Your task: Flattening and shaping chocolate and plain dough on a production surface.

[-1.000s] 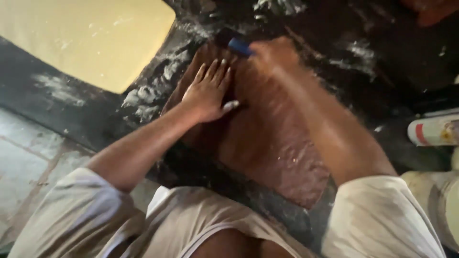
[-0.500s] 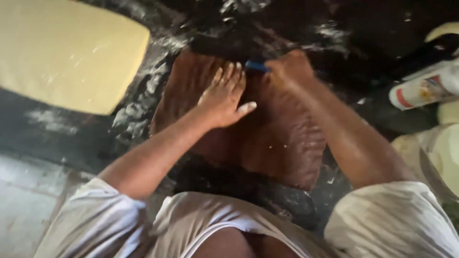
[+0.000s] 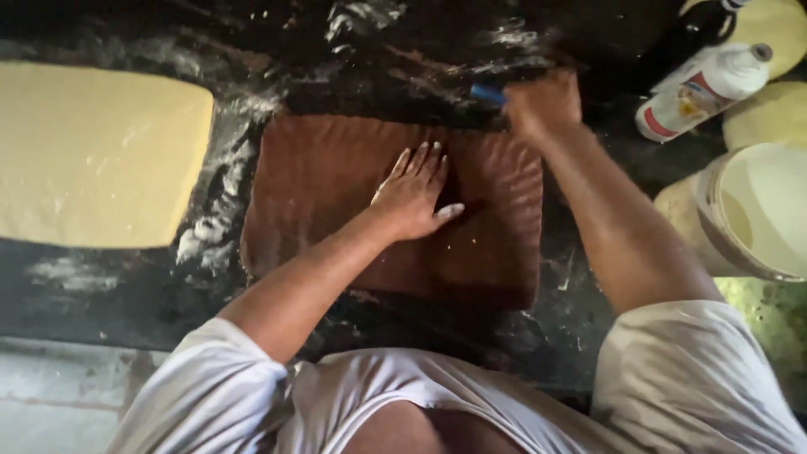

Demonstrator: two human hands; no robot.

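A brown leather-like sheet [image 3: 328, 185] lies flat on a dark, smeared work surface [image 3: 126, 286]. My left hand [image 3: 414, 195] presses flat on the middle of the sheet, fingers spread. At the sheet's far right corner my right hand [image 3: 542, 102] is closed around a small blue tool [image 3: 486, 93], whose tip pokes out to the left. Both arms reach forward from white sleeves.
A pale yellow slab [image 3: 92, 155] lies at the left. At the right stand a white bottle with a red band [image 3: 702, 88] on its side, a cream bucket [image 3: 756, 210] and yellowish round shapes [image 3: 777, 29]. White smears streak the dark surface [image 3: 210, 227].
The view has swung, so the sheet now sits squarer in the frame. My left hand stays flat on it; my right hand with the blue tool remains at the far corner.
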